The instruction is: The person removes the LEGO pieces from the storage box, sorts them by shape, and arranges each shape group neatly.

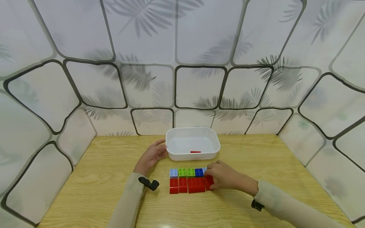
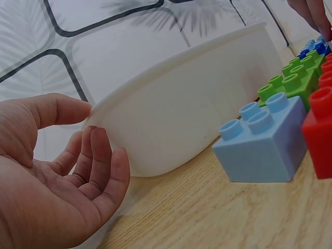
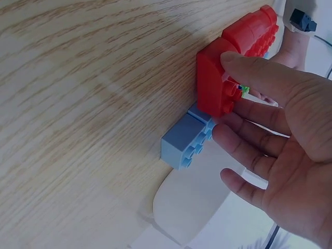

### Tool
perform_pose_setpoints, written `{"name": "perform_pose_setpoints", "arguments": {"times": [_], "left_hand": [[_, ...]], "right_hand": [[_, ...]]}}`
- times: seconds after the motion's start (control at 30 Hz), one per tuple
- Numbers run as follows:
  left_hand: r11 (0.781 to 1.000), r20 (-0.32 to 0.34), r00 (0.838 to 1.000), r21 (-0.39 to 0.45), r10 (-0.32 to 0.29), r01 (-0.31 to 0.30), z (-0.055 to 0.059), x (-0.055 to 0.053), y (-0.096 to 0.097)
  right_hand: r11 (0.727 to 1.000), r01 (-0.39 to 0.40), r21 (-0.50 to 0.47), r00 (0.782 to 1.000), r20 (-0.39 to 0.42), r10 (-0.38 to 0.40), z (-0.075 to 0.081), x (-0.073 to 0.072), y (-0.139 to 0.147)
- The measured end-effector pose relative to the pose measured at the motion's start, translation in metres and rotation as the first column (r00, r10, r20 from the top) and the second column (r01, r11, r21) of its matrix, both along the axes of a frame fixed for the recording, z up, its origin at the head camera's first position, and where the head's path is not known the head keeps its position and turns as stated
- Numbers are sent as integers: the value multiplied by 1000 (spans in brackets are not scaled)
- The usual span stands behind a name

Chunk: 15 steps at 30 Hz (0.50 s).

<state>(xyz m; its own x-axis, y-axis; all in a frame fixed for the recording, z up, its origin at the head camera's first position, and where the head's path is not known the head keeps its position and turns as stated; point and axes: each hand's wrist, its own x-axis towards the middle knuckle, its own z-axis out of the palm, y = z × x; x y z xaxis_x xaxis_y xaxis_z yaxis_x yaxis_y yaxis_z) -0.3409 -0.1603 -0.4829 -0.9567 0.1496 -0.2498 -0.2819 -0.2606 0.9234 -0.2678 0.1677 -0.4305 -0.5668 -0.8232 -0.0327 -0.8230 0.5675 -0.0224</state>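
Note:
My right hand (image 1: pixel 225 175) pinches a red toy building brick (image 3: pixel 210 78) with a curved face, thumb on one side and fingers on the other. That brick stands at the right end of a row of red bricks (image 1: pixel 196 186). Behind the red row runs a second one: a light blue brick (image 2: pixel 267 142), green bricks (image 1: pixel 186 173), a dark blue brick (image 1: pixel 199 172) and another light blue brick (image 3: pixel 181 137), partly hidden by the right hand in the head view. My left hand (image 1: pixel 152 156) is at the left side of a white tub (image 1: pixel 194 156), thumb tip at its rim, fingers loosely bent beside the wall.
The tub stands behind the brick rows, near the patterned backdrop (image 1: pixel 199 88). A thin red piece (image 1: pixel 195 152) shows inside it. Wooden tabletop (image 1: pixel 256 158) stretches to both sides. Each wrist wears a black strap device.

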Motion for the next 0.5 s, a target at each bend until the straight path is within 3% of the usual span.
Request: {"name": "perform_pose_setpoints", "arguments": {"times": [0.5], "left_hand": [[1000,-11,1000,1,-8,8,-3,-1,-2]], "right_hand": [[1000,-6,20,1000,-15,6,-1,-1,-1]]}}
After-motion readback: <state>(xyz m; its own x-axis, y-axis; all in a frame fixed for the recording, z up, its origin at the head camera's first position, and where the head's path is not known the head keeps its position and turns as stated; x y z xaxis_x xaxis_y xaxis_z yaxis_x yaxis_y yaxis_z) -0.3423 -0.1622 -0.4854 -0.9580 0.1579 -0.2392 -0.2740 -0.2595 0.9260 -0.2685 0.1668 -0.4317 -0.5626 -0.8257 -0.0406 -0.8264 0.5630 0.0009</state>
